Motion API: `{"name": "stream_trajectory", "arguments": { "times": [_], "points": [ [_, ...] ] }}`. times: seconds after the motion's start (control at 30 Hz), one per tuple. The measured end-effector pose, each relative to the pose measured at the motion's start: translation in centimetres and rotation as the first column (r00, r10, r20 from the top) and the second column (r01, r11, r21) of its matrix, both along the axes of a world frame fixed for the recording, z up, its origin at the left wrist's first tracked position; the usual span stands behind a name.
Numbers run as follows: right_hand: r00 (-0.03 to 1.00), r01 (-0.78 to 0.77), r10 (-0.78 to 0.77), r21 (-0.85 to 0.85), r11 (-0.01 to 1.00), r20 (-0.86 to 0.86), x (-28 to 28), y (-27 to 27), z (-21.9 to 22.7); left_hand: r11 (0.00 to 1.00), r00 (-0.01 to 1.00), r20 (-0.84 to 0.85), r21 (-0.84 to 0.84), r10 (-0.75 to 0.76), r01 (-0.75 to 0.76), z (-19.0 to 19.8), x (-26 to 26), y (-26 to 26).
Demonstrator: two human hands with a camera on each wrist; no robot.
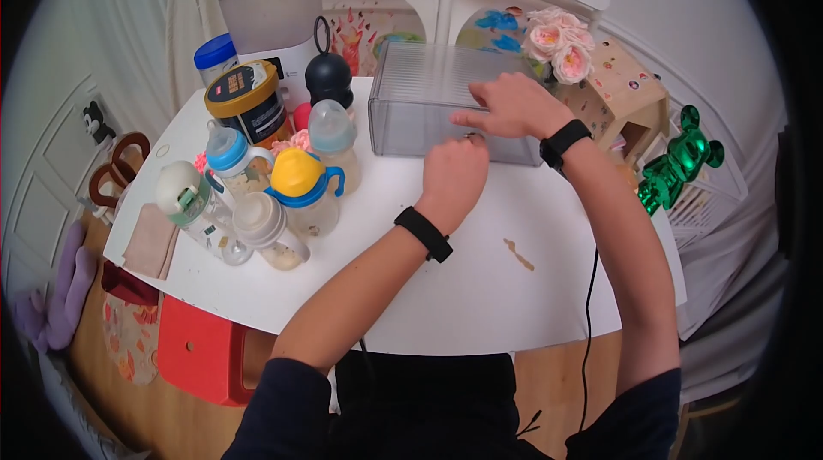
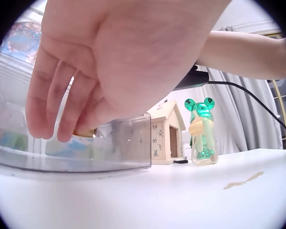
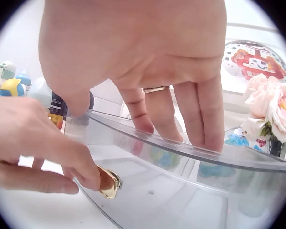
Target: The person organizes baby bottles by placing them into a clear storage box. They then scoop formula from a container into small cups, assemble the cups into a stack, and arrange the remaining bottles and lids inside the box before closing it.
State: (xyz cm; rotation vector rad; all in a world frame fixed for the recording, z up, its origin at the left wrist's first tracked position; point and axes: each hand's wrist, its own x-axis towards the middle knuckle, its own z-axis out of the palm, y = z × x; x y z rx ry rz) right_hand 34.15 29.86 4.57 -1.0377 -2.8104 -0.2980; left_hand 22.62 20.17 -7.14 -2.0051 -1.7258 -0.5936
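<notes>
A clear grey plastic drawer box [image 1: 420, 74] with a ribbed top stands toward the back of the white table. My left hand [image 1: 457, 181] is at its front face, where the fingers and thumb pinch a small gold knob [image 3: 108, 182]. The left wrist view largely hides that knob behind the fingers. On the box's upper front edge lies my right hand [image 1: 514, 107], palm down, its fingers [image 3: 209, 119] extended over the top and a ring on one of them. Through the transparent front panel [image 3: 167, 195], coloured shapes from behind show.
Left of the box stand several baby bottles, including one with a yellow cap [image 1: 298, 173], a gold-lidded tub [image 1: 249, 104] and a dark round container [image 1: 328, 78]. Behind and right are pink roses [image 1: 561, 44], a wooden house [image 1: 621, 87] and a green bear figure [image 1: 677, 164]. A cable [image 1: 587, 331] hangs at right.
</notes>
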Motion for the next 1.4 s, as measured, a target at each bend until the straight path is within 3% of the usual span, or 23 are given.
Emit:
{"name": "stream_trajectory", "arguments": {
  "times": [0.2, 0.3, 0.47, 0.57, 0.67, 0.8, 0.9, 0.97, 1.2, 1.3, 1.4],
  "points": [
    [0.999, 0.028, -0.025, 0.117, 0.993, -0.031, 0.0, 0.5, -2.0, 0.994, 0.998, 0.067, -0.109, 0.013, -0.006, -3.6, -0.2, -0.4],
    [0.998, 0.047, -0.041, 0.169, 0.985, -0.041, -0.4, 0.0, -3.1, 0.992, 0.999, 0.042, -0.126, 0.007, -0.002, -3.0, -1.0, -1.9],
    [0.998, 0.052, -0.042, 0.219, 0.974, -0.054, -0.2, -0.6, -3.8, 0.972, 0.993, 0.004, -0.205, -0.12, 0.118, 2.5, -3.7, -10.3],
    [0.997, 0.039, -0.02, 0.255, 0.966, -0.077, 0.1, -0.4, -4.5, 0.987, 0.986, 0.07, -0.053, -0.149, 0.153, 5.3, -6.1, -16.8],
    [0.995, 0.099, -0.092, 0.179, 0.979, -0.043, 0.3, -1.7, -4.3, 0.993, 0.995, 0.086, 0.104, -0.056, 0.046, 6.8, -9.4, -21.4],
    [0.97, 0.094, -0.017, 0.314, 0.945, -0.241, 0.6, -4.0, -5.1, 0.945, 0.967, 0.115, 0.213, 0.23, -0.25, 6.0, -13.4, -24.6],
    [0.961, 0.047, 0.056, 0.364, 0.93, -0.269, 0.3, -6.3, -4.7, 0.904, 0.928, 0.212, 0.24, 0.306, -0.353, 4.0, -15.0, -24.5],
    [0.939, -0.011, 0.153, 0.416, 0.909, -0.309, 0.0, -7.8, -4.9, 0.921, 0.92, 0.271, 0.189, 0.284, -0.34, 2.2, -15.7, -23.6],
    [0.917, -0.035, 0.093, 0.153, 0.988, -0.387, 1.3, -12.2, -5.6, 0.948, 0.83, 0.471, -0.041, 0.297, -0.316, 2.9, -14.4, -23.1],
    [0.92, -0.002, 0.032, 0.078, 0.997, -0.389, 2.3, -12.8, -5.9, 0.978, 0.793, 0.576, -0.059, 0.199, -0.202, 3.2, -13.1, -23.4],
    [0.913, 0.011, -0.013, -0.007, 1.0, -0.408, 2.9, -13.0, -5.5, 1.0, 0.866, 0.5, -0.011, 0.014, -0.011, 3.8, -10.7, -21.7]
  ]
}}
